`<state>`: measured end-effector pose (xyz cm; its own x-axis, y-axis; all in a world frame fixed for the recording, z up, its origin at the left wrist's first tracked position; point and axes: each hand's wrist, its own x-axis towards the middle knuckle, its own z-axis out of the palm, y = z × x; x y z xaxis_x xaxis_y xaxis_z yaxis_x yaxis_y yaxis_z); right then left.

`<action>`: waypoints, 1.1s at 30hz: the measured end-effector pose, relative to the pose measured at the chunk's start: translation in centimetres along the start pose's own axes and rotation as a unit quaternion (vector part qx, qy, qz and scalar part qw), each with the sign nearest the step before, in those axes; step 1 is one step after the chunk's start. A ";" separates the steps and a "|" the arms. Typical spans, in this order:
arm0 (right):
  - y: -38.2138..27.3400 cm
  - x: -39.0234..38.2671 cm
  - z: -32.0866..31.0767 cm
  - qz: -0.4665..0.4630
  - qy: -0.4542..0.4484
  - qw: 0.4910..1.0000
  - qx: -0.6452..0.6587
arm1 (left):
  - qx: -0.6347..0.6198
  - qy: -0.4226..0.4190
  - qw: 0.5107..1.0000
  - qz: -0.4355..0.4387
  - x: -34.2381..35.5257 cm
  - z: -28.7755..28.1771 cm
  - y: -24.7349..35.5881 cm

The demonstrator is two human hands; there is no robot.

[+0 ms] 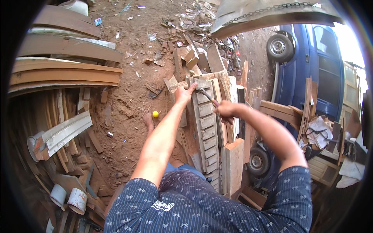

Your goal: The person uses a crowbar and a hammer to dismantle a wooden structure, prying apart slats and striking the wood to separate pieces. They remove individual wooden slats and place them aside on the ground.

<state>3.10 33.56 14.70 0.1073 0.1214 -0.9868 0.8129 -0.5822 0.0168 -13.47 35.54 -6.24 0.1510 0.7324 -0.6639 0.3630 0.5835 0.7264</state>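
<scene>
Shirt [233, 206], one: dark, striped, patterned, worn by the person, at the near edge. Buckets [77, 200], two: pale, stained, side by side at lower left, among loose wood. Planks [234, 161], several: thick, bare wood, set close together, ahead and to the right of the torso. Slatted frame [207, 132], one: weathered, greyish, running lengthwise away from the person, just left of the planks; a row of short slats crosses it.

Right hand [226, 110], one: fingers closed around the handle of a tool. Tool [208, 97], one: slim, dark-headed, its head at the frame's far end, just beside the left hand. Left hand [185, 94], one: at that same far end, thumb stretched toward the tool's head; the fingers are partly hidden, so whether they grip cannot be told.

Foot [148, 119], one: bare, on reddish dirt [126, 136]. Ball [155, 114], one: small, yellow, just right of the foot. Moulding [68, 132], one: white, on the left-hand wood. Timber [66, 73], stacked: brown lengths, left. Vehicle [307, 66], one: blue, right, beyond the planks. Rubble [194, 23]: scattered wood scraps and litter, far side. Chain [268, 12], one: dark, lying across a pale slab [248, 23], upper right.
</scene>
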 end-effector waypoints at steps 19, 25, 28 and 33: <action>7.6 2.7 14.5 -0.143 0.241 0.921 0.270 | -0.108 -0.032 0.993 0.033 0.0 0.4 -1.0; 6.8 -1.6 12.2 -0.183 0.300 0.904 0.245 | -0.013 0.123 0.984 0.126 -3.3 -0.1 5.1; 7.1 -0.5 14.3 -0.209 0.283 0.874 0.336 | 0.145 0.089 0.948 0.269 -3.5 -0.3 4.7; 7.7 -3.7 17.0 -0.224 0.234 0.801 0.503 | 0.224 -0.057 0.952 0.201 -3.0 -2.6 5.4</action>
<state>-0.79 14.94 15.74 0.3283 0.6507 -0.6847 -0.0180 -0.7204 -0.6933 -14.35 37.38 0.12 0.4503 0.8075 -0.3811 0.6058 0.0373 0.7948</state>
